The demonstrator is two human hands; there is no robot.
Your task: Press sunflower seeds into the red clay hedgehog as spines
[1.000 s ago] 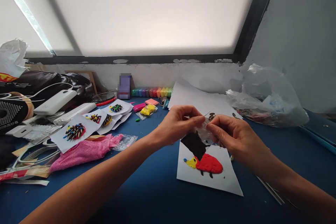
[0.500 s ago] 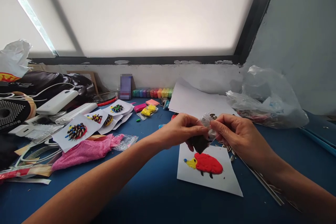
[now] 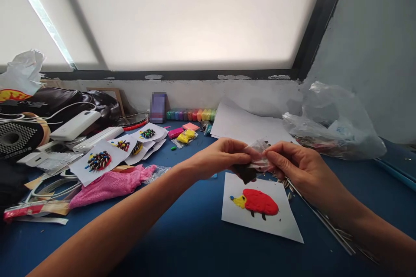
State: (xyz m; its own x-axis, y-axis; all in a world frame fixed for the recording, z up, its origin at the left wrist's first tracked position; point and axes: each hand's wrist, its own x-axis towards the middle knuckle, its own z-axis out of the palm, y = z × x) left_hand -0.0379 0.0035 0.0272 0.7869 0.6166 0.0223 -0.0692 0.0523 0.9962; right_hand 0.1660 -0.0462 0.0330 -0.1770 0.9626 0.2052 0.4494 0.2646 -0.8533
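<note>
Between my two hands is a small clear plastic bag [image 3: 260,162] with a black lump of modelling clay [image 3: 246,173] in its lower left part. My left hand [image 3: 229,156] is closed on the bag's left side, thumb on top. The fingertips of my right hand [image 3: 289,160] pinch its right edge. Below them on the table lies a white paper sheet [image 3: 263,233] bearing a clay hedgehog [image 3: 261,202] with a red body, yellow face, blue nose and black legs. Striped sunflower seeds [image 3: 287,186] lie beside the sheet, partly under my right hand.
Finished seed-spined hedgehogs on paper [image 3: 99,161] lie at the left, by a pink cloth [image 3: 110,188]. Packs of coloured clay [image 3: 191,115] line the wall. A paper stack [image 3: 243,121] and a plastic bag [image 3: 338,125] stand at the back right. Thin metal rods [image 3: 331,229] lie under my right forearm.
The small bag is now stretched flatter between my hands, with more of its clear plastic showing. The view has shifted slightly, moving the table things a little to the right.
</note>
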